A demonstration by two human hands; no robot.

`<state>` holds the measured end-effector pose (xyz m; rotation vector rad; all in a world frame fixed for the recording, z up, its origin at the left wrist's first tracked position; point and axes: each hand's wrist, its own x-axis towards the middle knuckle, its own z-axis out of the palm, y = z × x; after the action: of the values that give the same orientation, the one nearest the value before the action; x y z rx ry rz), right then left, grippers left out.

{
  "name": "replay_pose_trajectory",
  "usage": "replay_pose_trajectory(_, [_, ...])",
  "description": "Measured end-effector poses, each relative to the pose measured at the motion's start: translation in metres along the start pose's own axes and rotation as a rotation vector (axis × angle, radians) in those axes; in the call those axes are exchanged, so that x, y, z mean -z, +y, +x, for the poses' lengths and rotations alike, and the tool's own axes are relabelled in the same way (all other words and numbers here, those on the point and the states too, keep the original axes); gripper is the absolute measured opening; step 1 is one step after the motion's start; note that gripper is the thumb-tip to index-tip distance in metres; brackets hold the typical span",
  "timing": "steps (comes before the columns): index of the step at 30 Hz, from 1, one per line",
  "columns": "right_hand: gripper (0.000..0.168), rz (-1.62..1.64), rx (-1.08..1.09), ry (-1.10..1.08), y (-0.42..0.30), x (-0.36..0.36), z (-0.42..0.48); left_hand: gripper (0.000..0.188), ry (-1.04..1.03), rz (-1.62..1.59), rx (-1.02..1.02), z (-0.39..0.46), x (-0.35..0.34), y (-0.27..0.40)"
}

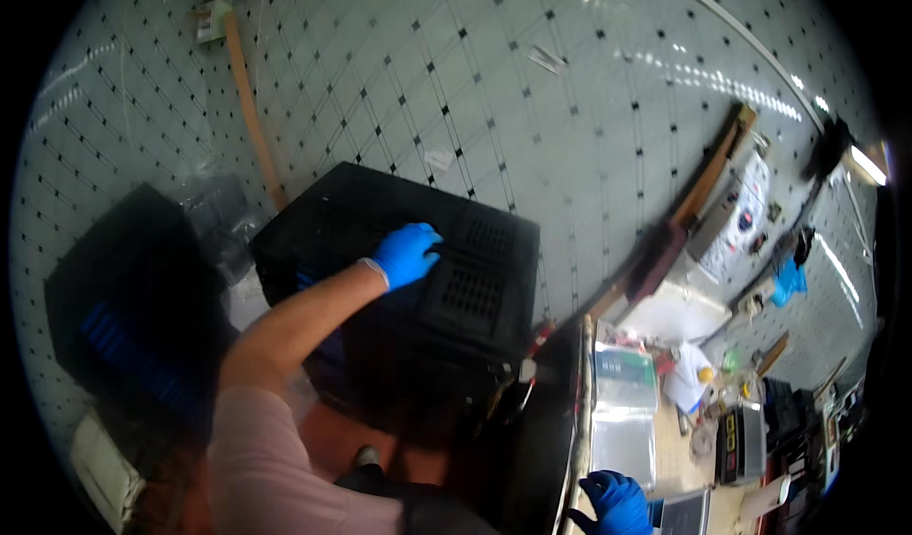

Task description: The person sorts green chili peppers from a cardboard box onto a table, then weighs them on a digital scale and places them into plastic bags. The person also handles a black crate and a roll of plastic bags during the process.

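My left hand (407,255), in a blue glove, rests on top of a large black cabinet (370,211) with slotted vents. Its fingers are bent near a vent, and whether they grip a part of the lid cannot be made out. At the bottom right, my right hand (616,503), also blue-gloved, is over the edge of a worktable (673,428), its fingers curled and apart with nothing visible between them. Near it on the table lie clear plastic bags (623,449) and a green and white packet (627,378).
Another dark cabinet (135,293) stands at the left, with clear plastic wrap (221,207) beside it. A device with a digital display (741,442) and a white cup (766,499) are on the table. A tiled wall (499,93) rises behind the cabinets.
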<state>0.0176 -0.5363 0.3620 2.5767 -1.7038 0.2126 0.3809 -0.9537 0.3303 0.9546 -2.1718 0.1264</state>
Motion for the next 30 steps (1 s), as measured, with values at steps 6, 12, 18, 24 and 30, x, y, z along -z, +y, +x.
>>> replay_pose_trajectory(6, [0.047,0.09,0.264,0.075,-0.005,-0.022,0.232,0.077,-0.616,0.202,-0.015,0.021,-0.029,-0.146])
replay_pose_trajectory(12, [0.042,-0.057,0.347,0.221,0.01,0.037,0.395,0.052,-0.727,0.47,-0.284,0.069,0.029,-0.115])
replay_pose_trajectory(18, [0.038,-0.008,0.216,0.225,0.034,0.081,0.517,0.027,-1.215,0.186,-0.406,0.109,0.172,-0.039])
replay_pose_trajectory(24, [0.054,-0.038,0.204,-0.59,-0.025,-0.019,0.608,0.057,-1.804,-0.333,0.119,0.128,0.116,-0.114])
replay_pose_trajectory(30, [0.042,-0.308,0.195,-0.292,-0.018,-0.106,0.609,0.108,-1.565,0.274,-0.567,0.059,0.072,-0.146])
